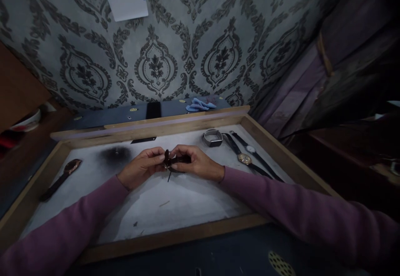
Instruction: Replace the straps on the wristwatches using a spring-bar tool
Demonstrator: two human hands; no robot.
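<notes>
Both my hands meet over the middle of a shallow wooden tray [175, 229] with a white bottom. Between them is a dark brown watch strap [183, 159], its buckle end near the fingertips. My left hand [144, 164] pinches the strap's left end between thumb and fingers. Around the strap's right part, my right hand [197, 162] has its fingers closed. A thin dark pin-like piece [169, 177] sticks down below the fingertips. Whether a watch case is attached is hidden by my fingers.
A brown-strapped watch [71, 167] lies at the tray's left. On the right are a metal-banded watch [213, 138], a gold-cased watch [244, 158] and a white-dialled watch [250, 148]. A black blade-like strip [143, 140] lies at the back. Beyond the rim are a phone [153, 110] and a blue cloth [200, 105].
</notes>
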